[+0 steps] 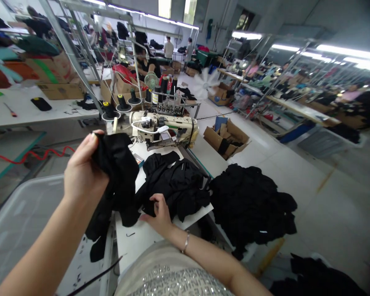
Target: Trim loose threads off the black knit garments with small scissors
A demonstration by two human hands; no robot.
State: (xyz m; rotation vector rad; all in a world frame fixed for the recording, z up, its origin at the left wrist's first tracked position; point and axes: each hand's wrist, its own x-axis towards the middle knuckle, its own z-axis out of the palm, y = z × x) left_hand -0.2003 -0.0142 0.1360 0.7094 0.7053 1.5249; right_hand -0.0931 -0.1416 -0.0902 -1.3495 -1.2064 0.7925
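Note:
My left hand point(85, 168) is raised at the left, its fingers closed on the top of a black cloth piece point(119, 172) that hangs down over the table edge. My right hand point(160, 216) rests low over the white sewing table point(132, 236), at the near edge of a heap of black garments point(179, 181). Its thumb and forefinger are apart in a curve, with black cloth showing between them; no grip is visible. Behind the heap stands a cream sewing machine point(166, 125). Folds hide how the hanging piece and the heap meet.
To the right sits a large pile of black garments point(253, 205). A cardboard box point(226, 137) stands on the floor beyond. Thread cones point(109, 110) line the machine's far side. A pale plastic bin point(33, 222) is at my left, below a red coiled hose point(33, 154).

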